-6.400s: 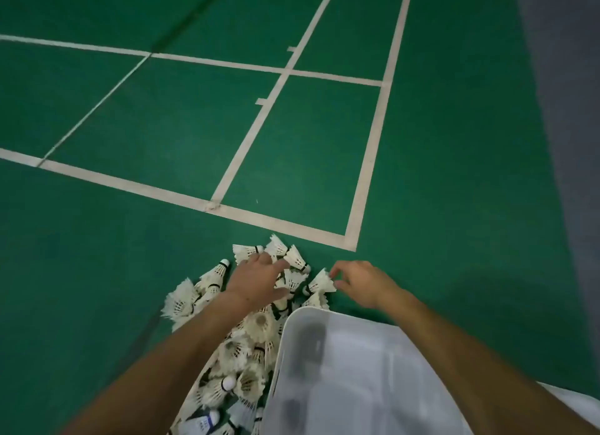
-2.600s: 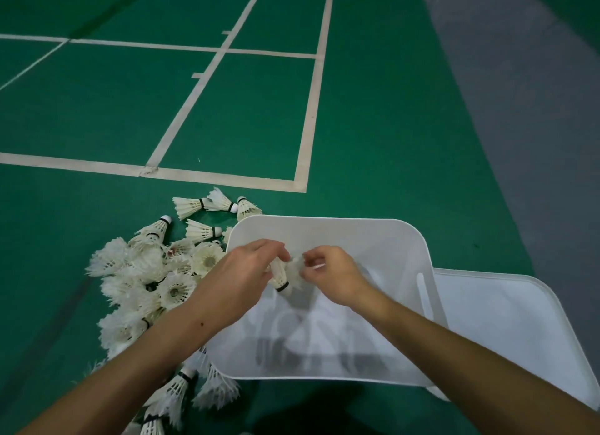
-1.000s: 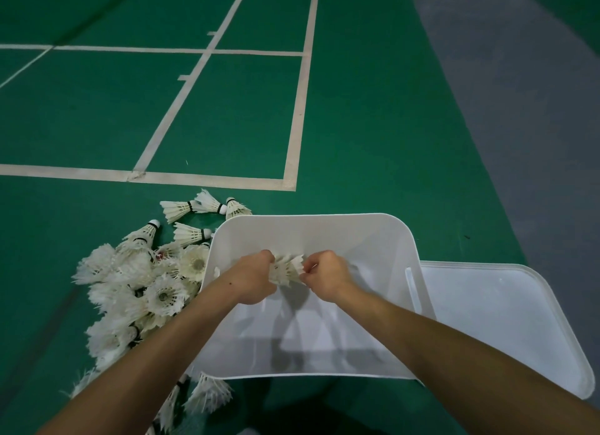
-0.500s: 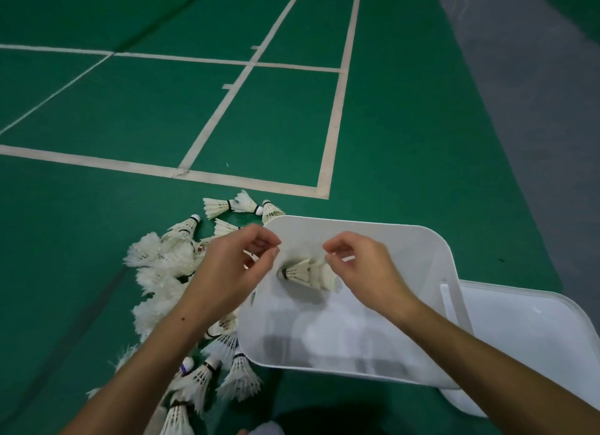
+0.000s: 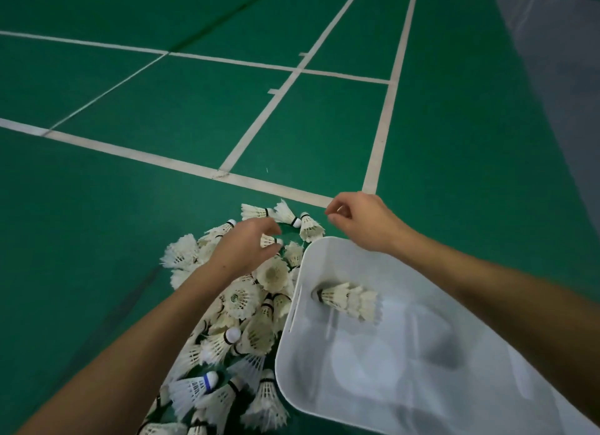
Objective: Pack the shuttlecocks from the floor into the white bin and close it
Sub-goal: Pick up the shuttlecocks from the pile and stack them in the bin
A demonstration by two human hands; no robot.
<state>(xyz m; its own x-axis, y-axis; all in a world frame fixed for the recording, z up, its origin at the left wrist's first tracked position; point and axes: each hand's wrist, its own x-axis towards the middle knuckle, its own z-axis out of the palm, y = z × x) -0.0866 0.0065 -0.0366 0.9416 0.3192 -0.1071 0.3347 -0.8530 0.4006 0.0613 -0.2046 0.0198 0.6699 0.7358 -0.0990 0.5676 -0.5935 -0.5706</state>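
- I am seeing the left hand hovering over the far part of the shuttlecock pile, fingers loosely curved with a gap to the thumb; I cannot tell whether the fingertips are touching the shuttlecock just under them.
- The right hand is hanging above the far corner of the white bin, fingers loosely curled, holding nothing.
- The bin is sitting open on the green court floor, just right of the pile and touching it.
- A nested stack of shuttlecocks is lying on its side inside the bin, cork end pointing left.
- Three loose shuttlecocks are lying at the pile's far edge, near a white court line.
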